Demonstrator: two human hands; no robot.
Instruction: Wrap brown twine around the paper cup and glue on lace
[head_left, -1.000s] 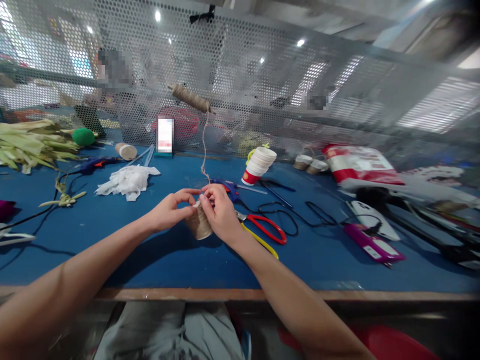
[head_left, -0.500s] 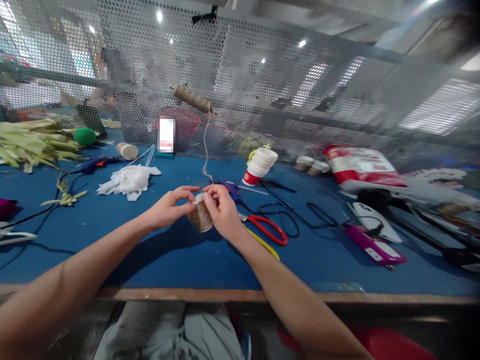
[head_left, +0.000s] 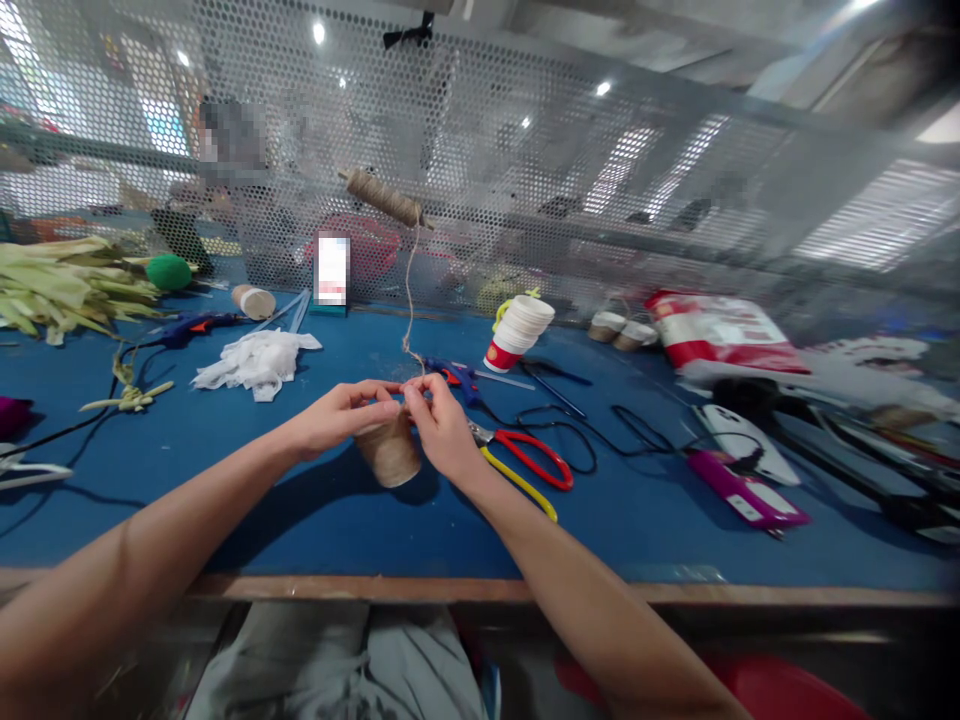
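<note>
A twine-wrapped paper cup [head_left: 391, 458] hangs tilted from my hands above the table, its pale end facing down toward me. My left hand [head_left: 351, 412] is closed on the cup's upper edge, thumb in front and fingers behind. At the upper right of the cup, my right hand [head_left: 442, 425] is in a pinch. A strand of twine [head_left: 410, 290] drops from the spool [head_left: 381, 196] on the mesh panel and reaches the right fingertips, which partly hide it. Right of that hand lie scissors [head_left: 534, 458] with red and yellow handles.
A blue glue gun [head_left: 459, 378] lies just behind my hands, its cable looping right. Stacked paper cups [head_left: 521, 330] stand beyond it. White crumpled cloth [head_left: 256, 362] lies to the left, near a phone [head_left: 331, 270]. A purple device [head_left: 748, 490] rests at right.
The cup has turned and dropped lower between my hands, so more of its wrapped side and its pale end show. My left fingers have moved right, closer to the right fingertips.
</note>
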